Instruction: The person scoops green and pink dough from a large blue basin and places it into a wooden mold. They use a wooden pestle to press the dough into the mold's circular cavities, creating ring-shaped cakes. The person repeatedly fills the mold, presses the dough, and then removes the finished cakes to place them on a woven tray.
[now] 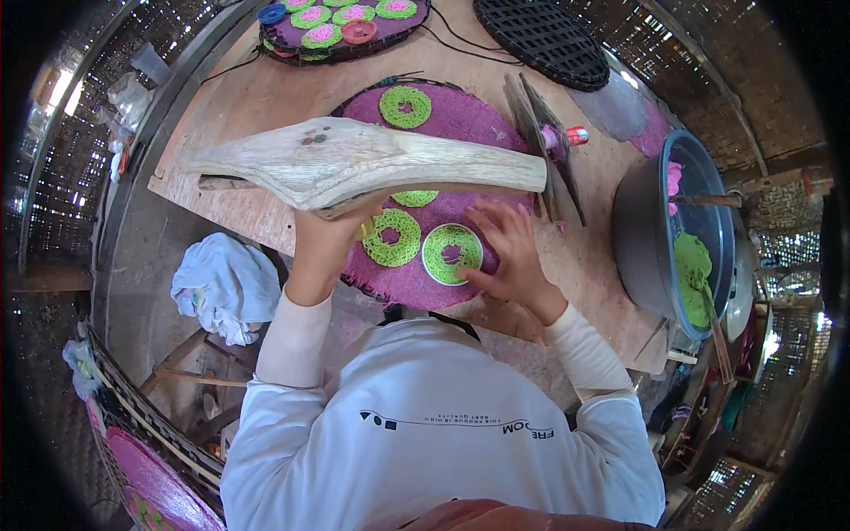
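Note:
A large pale wooden press (354, 159), with a darker wooden piece beneath it, is held up across the view over the worktable. Directly under it is my left hand (341, 221), closed on the press, its fingers mostly hidden by the wood. My right hand (513, 257) is open, fingers spread, its thumb at the rim of a white ring mould (482, 257). Inside that mould lies a lacy green ring of dough strands (440, 245). Beside it is another green ring (390, 237), and a further green ring (405, 107) lies at the far end of the purple cloth (474, 115).
On the right stands a deep grey tub (633, 230) with green dough (691, 265), pink dough and sticks. A second wooden press (531, 124) with pink dough lies near it. Far back are a tray of green-and-pink rings (332, 40) and a black woven tray (544, 40).

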